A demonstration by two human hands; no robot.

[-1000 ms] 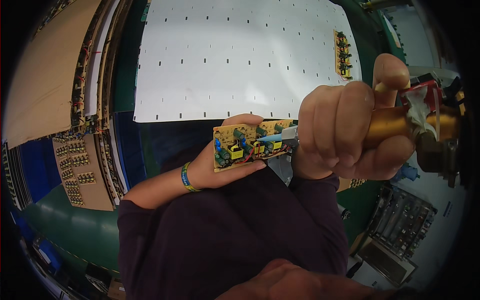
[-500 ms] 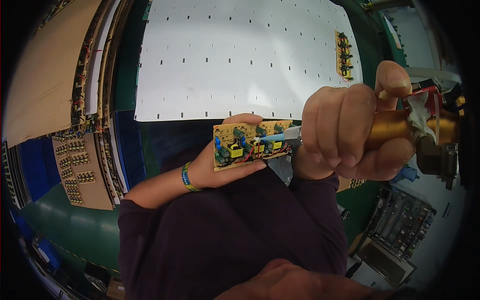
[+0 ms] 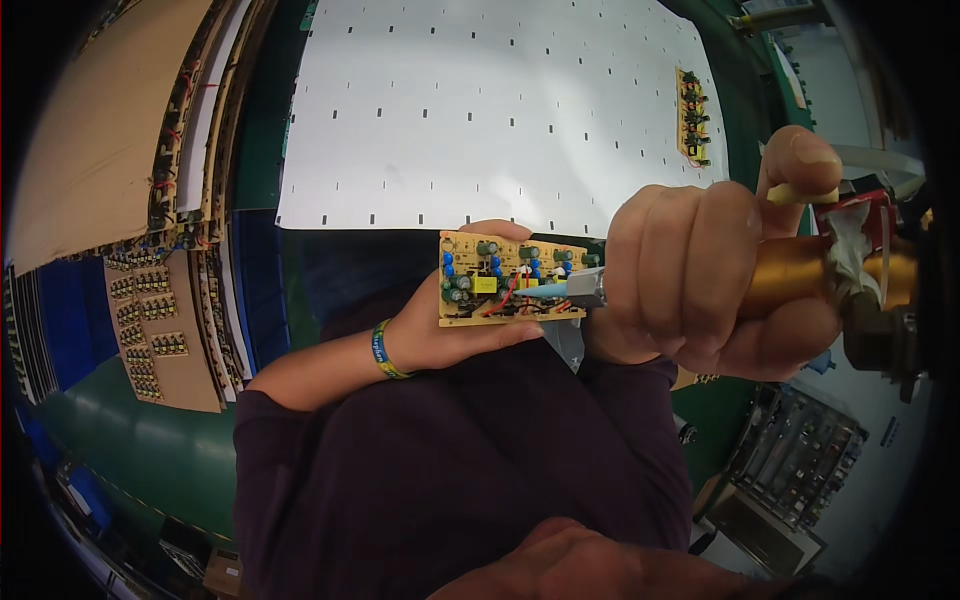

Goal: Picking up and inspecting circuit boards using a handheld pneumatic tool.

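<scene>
My left hand [image 3: 425, 318] grips a tan circuit board [image 3: 484, 286] by its long edges, thumb along the near edge and fingers behind the far one. Blue discs, dark green cylinders, yellow blocks and red wires crowd its face. At the right, my right hand [image 3: 690, 275] is wrapped round a glue dispensing gun with a gold barrel [image 3: 785, 275]. From its metal nozzle, a light blue tip [image 3: 540, 291] points left over the middle of the board, beside the red wires. Whether the tip touches the board, I cannot tell.
Beyond my hands lies a white sheet [image 3: 400, 140] with small dark slots. One populated board [image 3: 691, 118] rests at its right end. Stacked cardboard sheets [image 3: 100, 130] stand at the left, above a cardboard sheet bearing several small boards [image 3: 145, 335].
The blue tip has shifted from a white spot among the upper components down toward the red wires. The board has moved slightly right and looks tilted differently in my left hand.
</scene>
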